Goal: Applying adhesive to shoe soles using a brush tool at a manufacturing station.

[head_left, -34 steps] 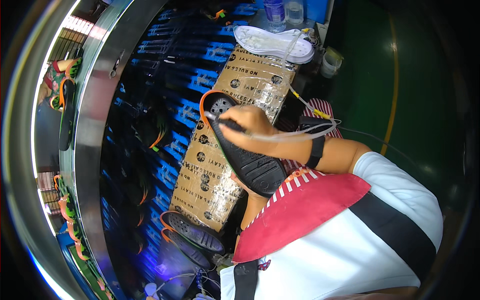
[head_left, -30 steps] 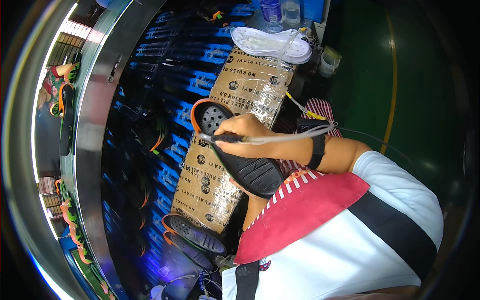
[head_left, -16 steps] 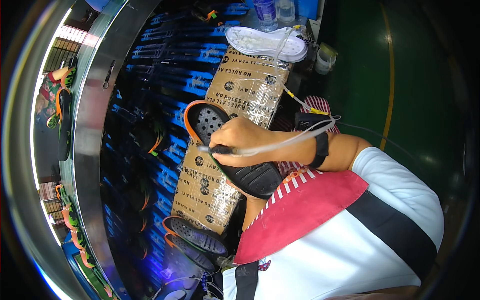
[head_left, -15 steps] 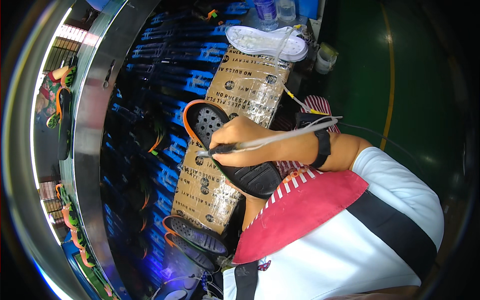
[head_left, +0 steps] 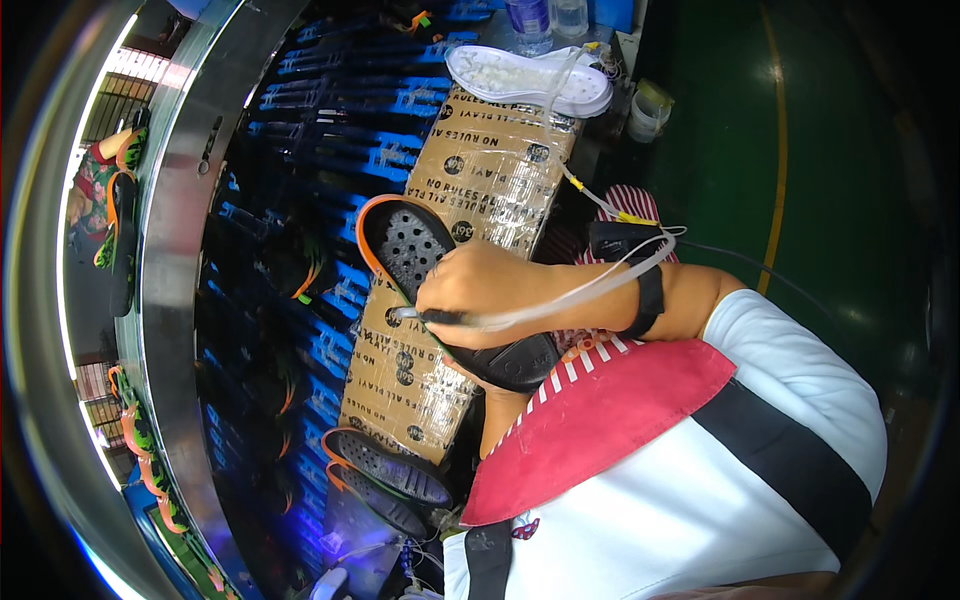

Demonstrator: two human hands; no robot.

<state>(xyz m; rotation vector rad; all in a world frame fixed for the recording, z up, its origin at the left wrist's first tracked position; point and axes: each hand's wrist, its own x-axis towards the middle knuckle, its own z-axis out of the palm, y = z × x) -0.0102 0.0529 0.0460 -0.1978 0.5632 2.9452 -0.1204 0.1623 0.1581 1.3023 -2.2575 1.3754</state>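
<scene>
In my left hand [head_left: 492, 388] is a black shoe sole [head_left: 398, 243] with an orange rim and a perforated inner side facing up. That hand grips it from underneath near the heel, its fingers mostly hidden by the sole and my other arm. My right hand [head_left: 462, 293] is closed around a black-wrapped, tube-fed applicator [head_left: 440, 317], whose pale tip points left at the sole's edge. A whitish tube [head_left: 600, 289] runs back from it along my forearm. Under the sole lies a cardboard box [head_left: 482, 185] wrapped in clear film.
A white sole [head_left: 520, 82] holding pale material lies at the box's far end, near bottles [head_left: 530, 22]. Two more black-and-orange soles [head_left: 388, 468] rest at the near end. Left of the box runs a blue-and-black rack [head_left: 330, 345]; a white bucket [head_left: 649, 112] stands right.
The sole and both hands have shifted slightly left. My right hand has turned a little around the applicator, covering more of the sole's middle.
</scene>
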